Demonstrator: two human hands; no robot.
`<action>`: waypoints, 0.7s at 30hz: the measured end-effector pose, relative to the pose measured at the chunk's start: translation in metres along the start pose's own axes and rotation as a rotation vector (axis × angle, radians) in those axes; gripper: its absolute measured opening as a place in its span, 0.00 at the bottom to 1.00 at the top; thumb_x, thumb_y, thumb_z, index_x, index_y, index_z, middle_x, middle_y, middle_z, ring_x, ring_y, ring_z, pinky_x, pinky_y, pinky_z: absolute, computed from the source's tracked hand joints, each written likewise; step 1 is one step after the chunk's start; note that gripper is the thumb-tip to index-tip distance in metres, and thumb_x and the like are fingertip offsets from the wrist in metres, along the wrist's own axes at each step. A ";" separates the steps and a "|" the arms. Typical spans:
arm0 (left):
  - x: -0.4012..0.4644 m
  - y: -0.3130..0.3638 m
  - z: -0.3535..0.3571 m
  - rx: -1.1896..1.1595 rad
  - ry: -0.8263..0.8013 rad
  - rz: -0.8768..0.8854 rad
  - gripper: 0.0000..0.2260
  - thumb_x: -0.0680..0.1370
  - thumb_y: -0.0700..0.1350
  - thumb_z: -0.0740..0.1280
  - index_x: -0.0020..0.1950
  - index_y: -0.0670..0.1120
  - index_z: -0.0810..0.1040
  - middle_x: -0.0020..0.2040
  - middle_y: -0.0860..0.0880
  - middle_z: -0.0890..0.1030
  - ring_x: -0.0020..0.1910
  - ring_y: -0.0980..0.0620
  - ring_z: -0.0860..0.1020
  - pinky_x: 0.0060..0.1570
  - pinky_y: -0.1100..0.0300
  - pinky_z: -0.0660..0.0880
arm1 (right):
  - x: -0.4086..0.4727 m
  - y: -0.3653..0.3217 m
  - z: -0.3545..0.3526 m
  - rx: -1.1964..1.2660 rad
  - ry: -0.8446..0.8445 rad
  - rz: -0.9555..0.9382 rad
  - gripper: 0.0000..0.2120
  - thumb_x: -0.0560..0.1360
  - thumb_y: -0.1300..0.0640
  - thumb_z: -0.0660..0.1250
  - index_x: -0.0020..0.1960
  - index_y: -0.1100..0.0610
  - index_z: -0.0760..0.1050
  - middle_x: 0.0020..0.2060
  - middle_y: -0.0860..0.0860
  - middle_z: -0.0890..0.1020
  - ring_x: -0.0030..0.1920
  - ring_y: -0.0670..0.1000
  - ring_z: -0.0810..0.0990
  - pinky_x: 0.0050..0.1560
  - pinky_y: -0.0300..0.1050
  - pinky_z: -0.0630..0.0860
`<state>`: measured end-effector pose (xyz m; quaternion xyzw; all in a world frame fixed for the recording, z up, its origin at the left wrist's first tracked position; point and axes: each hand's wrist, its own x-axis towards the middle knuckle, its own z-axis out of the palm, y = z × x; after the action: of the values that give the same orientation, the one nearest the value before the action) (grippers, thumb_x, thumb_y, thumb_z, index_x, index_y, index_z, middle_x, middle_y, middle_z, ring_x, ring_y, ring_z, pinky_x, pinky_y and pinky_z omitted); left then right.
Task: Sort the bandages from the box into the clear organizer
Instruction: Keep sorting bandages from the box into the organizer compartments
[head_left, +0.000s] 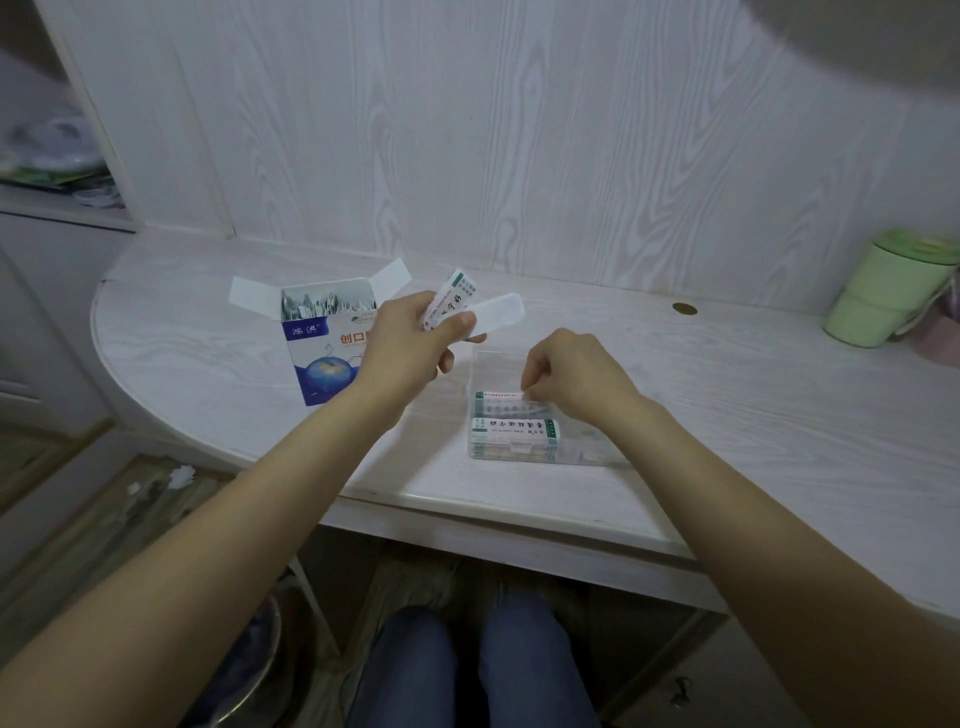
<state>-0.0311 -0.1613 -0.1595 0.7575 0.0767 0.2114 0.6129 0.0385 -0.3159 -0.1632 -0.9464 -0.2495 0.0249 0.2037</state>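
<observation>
We see the bandage box (322, 345) standing upright on the tabletop (727, 395), left of the middle of the frame. It is white above and blue below, with a globe picture and red characters on the front; its top flaps are open and many wrapped bandages (324, 304) stand packed inside. The left hand (415, 343) covers the right part of the box front, so we cannot read the whole name.

The left hand is raised above the tabletop and pinches several bandage strips (452, 301) between thumb and fingers. The strips are white with green and red print; how many there are we cannot tell. Beside them a long translucent piece (498, 310) sticks out to the right from the same grip; whether it is a bare strip or a plastic part is not clear to us.

The clear organizer (519, 457) lies on the tabletop just right of the middle, near the front edge. Its walls are almost invisible. Inside lie stacked bandages (514, 427), flat, with green-edged wrappers. The right hand (576, 374) rests over the organizer with fingers curled, its fingertips pinching the right end of one bandage (498, 397) there. The hand hides the right part of the organizer.

At the right edge of the frame stands a green cup (883, 291), partly cut off. A small round brown thing (684, 309) lies behind on the tabletop.
</observation>
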 end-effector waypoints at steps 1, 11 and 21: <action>0.000 0.000 0.000 0.003 -0.006 0.001 0.04 0.78 0.41 0.66 0.45 0.49 0.76 0.40 0.49 0.83 0.22 0.60 0.69 0.24 0.67 0.66 | 0.001 0.000 0.000 -0.012 -0.007 0.006 0.06 0.70 0.67 0.70 0.41 0.58 0.82 0.38 0.51 0.82 0.46 0.53 0.81 0.48 0.50 0.79; -0.004 0.002 0.003 -0.050 -0.128 0.059 0.02 0.77 0.38 0.67 0.47 0.44 0.78 0.40 0.49 0.81 0.25 0.57 0.76 0.26 0.67 0.72 | -0.015 -0.007 -0.036 1.003 -0.096 0.270 0.19 0.80 0.45 0.59 0.51 0.60 0.76 0.35 0.57 0.84 0.29 0.48 0.77 0.31 0.38 0.70; -0.003 -0.004 0.010 0.038 -0.131 0.012 0.11 0.83 0.45 0.56 0.50 0.46 0.77 0.48 0.51 0.79 0.30 0.57 0.78 0.32 0.67 0.74 | -0.011 0.009 -0.026 1.025 0.020 0.186 0.03 0.72 0.71 0.68 0.45 0.66 0.79 0.38 0.59 0.80 0.34 0.48 0.80 0.38 0.34 0.80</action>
<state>-0.0293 -0.1708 -0.1656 0.7818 0.0360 0.1636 0.6007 0.0371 -0.3385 -0.1435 -0.7435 -0.1182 0.1528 0.6402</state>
